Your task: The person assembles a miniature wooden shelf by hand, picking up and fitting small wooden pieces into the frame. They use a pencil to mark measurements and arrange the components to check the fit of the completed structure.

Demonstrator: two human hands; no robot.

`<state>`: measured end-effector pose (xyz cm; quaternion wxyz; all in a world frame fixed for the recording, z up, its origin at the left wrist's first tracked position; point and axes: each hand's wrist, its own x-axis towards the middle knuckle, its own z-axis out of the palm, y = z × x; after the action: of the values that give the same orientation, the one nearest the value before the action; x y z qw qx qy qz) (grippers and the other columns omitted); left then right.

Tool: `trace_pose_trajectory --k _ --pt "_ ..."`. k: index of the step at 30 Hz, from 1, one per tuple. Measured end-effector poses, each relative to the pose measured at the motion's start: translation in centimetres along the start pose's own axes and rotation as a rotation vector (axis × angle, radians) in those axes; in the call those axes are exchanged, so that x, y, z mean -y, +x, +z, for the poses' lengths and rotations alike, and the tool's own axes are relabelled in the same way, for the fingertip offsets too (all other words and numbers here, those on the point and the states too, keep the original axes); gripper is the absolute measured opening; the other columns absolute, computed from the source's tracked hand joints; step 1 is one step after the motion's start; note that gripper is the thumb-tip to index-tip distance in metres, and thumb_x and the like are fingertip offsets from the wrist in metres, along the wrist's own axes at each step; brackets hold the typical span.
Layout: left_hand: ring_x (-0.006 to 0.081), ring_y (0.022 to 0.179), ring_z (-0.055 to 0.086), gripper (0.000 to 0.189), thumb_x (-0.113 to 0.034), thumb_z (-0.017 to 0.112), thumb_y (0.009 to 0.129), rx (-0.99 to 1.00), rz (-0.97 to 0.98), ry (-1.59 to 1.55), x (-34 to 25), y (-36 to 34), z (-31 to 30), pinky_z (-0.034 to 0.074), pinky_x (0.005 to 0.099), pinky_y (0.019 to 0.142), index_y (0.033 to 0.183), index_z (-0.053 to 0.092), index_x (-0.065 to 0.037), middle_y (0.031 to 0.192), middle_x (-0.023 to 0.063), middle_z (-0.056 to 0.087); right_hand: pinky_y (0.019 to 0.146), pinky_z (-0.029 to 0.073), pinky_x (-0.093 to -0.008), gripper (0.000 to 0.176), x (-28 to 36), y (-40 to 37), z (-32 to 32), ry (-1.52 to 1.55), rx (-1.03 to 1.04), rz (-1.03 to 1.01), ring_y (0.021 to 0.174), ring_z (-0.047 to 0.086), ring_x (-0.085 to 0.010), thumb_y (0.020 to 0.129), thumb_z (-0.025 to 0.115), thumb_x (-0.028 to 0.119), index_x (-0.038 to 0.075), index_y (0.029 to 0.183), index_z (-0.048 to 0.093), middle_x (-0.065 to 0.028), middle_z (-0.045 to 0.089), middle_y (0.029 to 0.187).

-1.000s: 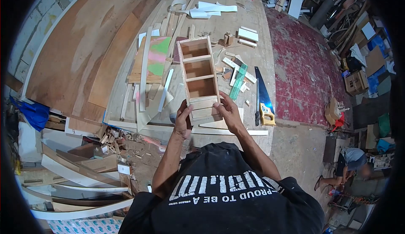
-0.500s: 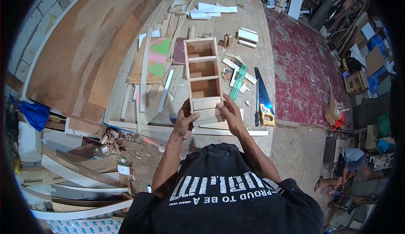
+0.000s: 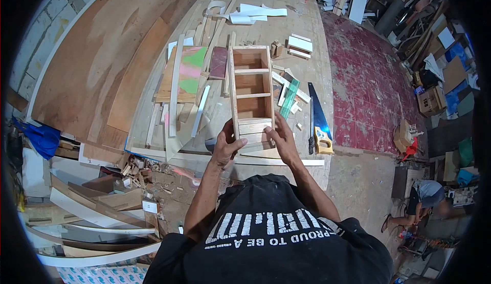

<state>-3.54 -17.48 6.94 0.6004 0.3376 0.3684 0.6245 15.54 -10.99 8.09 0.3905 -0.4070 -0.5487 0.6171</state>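
Observation:
A narrow wooden box [image 3: 252, 95] with several open compartments is held over the workbench, its near end toward me. Light wood strips [image 3: 254, 129] lie across that near end. My left hand [image 3: 225, 146] grips the left side at the near corner, thumb on top. On the right side, my right hand [image 3: 280, 138] is closed round the other near corner, with its thumb pressing on the strips. The undersides of both hands' grips are hidden by the box.
A handsaw [image 3: 319, 123] lies right of the box, near a green strip [image 3: 289, 99] and wood offcuts. Long strips and a painted board [image 3: 192, 71] lie left on the workbench [image 3: 302, 7]. A large plywood sheet [image 3: 92, 48] leans far left. Another person [image 3: 424, 197] bends down at lower right.
The box has shifted slightly right and turned a little straighter, uncovering more of the dark red block on its left. Both hands have kept their hold.

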Motion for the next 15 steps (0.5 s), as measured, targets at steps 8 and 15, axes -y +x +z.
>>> trace_pose_trajectory --k 8,15 --pt "0.0221 0.122 0.053 0.074 -0.006 0.071 0.078 -0.006 -0.039 -0.040 0.2 0.2 0.8 0.041 0.0360 0.106 0.143 0.037 0.000 0.132 0.0130 0.054 0.097 0.044 -0.0480 0.045 3.9 -0.7 -0.8 -0.732 -0.055 -0.612 0.117 0.051 -0.0386 0.079 0.073 0.013 0.005 0.121 0.059 -0.0226 0.049 0.124" --pt "0.0238 0.125 0.050 0.081 -0.005 0.075 0.074 -0.034 0.076 0.049 -0.2 -0.2 1.0 0.039 0.0374 0.109 0.144 0.034 0.000 0.134 0.0141 0.051 0.096 0.043 -0.0440 0.045 3.2 -1.8 -0.9 -0.605 -0.152 -0.613 0.113 0.051 -0.0345 0.078 0.073 0.009 0.003 0.120 0.057 -0.0199 0.048 0.123"
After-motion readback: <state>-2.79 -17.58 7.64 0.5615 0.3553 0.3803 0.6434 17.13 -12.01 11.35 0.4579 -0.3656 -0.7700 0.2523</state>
